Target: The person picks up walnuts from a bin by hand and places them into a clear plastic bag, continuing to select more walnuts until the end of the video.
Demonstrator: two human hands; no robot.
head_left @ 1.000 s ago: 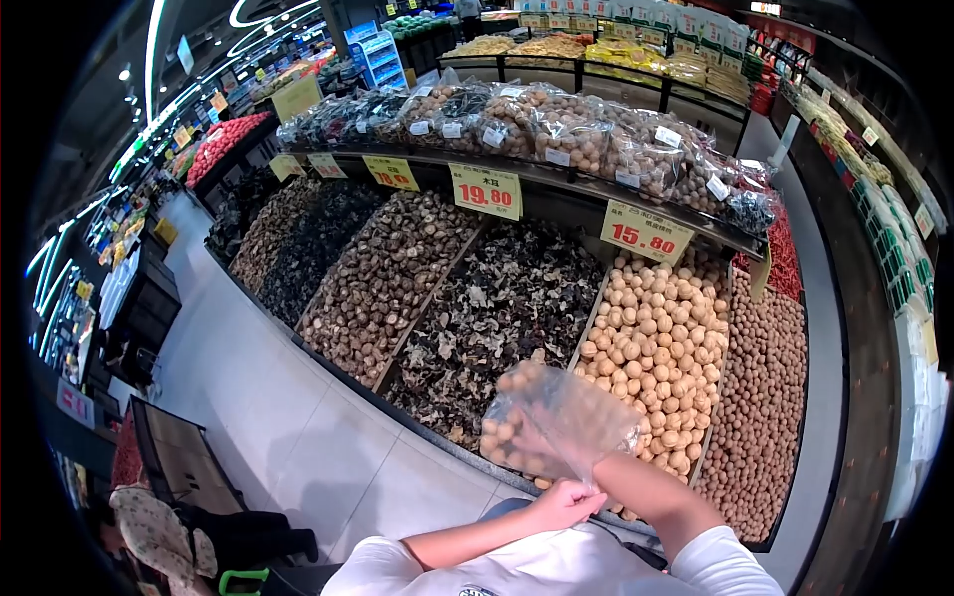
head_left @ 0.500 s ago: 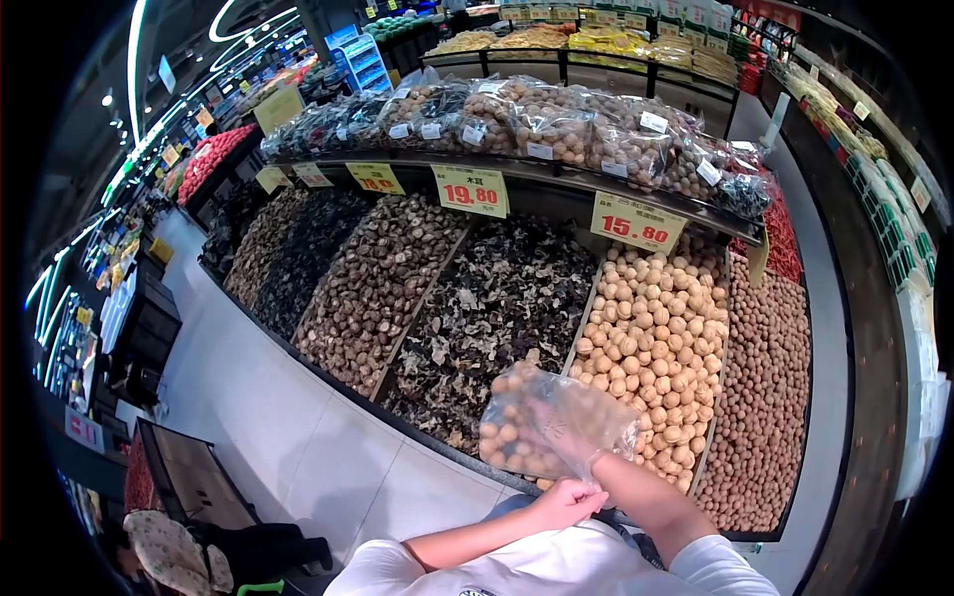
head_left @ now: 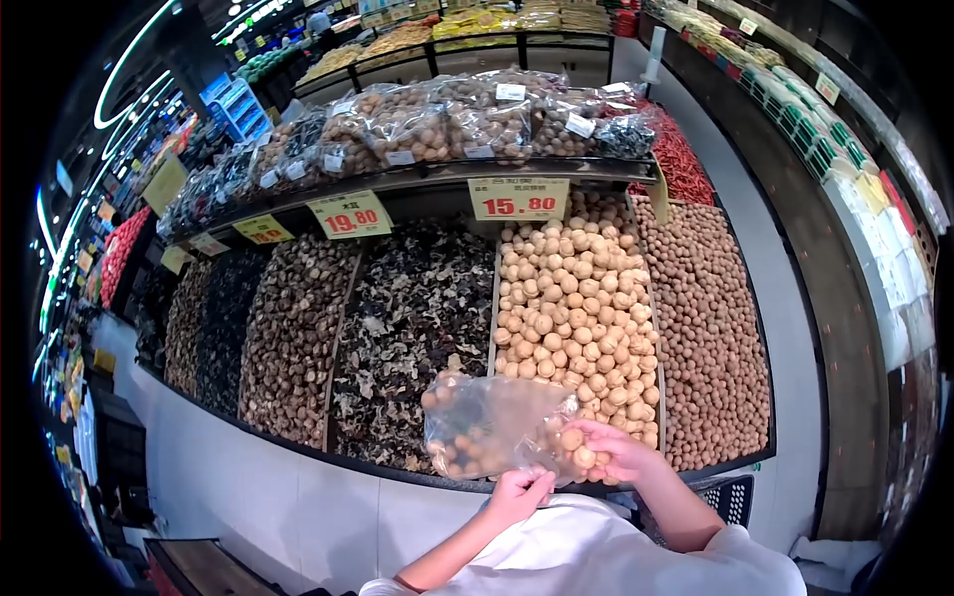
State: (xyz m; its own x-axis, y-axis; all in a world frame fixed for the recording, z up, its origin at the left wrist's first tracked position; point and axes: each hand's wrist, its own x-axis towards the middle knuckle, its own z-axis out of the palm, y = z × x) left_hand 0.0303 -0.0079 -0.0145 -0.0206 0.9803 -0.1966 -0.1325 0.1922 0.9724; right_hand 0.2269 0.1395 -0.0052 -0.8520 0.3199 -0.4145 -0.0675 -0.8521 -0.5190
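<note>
My left hand (head_left: 521,498) pinches the edge of a clear plastic bag (head_left: 507,405) low in front of my white shirt. Several round, pale tan walnuts (head_left: 455,455) show through the bag's left side. At the bag's right edge, my right hand (head_left: 614,451) has its fingers curled around a few walnuts (head_left: 583,457). The bag overlaps the front of the bin of pale walnuts (head_left: 581,308) and the neighbouring bin of dried black fungus (head_left: 417,308).
Smaller brown nuts (head_left: 701,328) fill the bin to the right, dried mushrooms (head_left: 295,328) one to the left. Bagged goods (head_left: 402,124) line a shelf above, with price signs (head_left: 519,200) along its edge. A black basket (head_left: 733,500) is beside my right arm.
My right hand has come out of the bag and now holds walnuts beside it. My left hand keeps its grip on the bag. The view has turned to the right.
</note>
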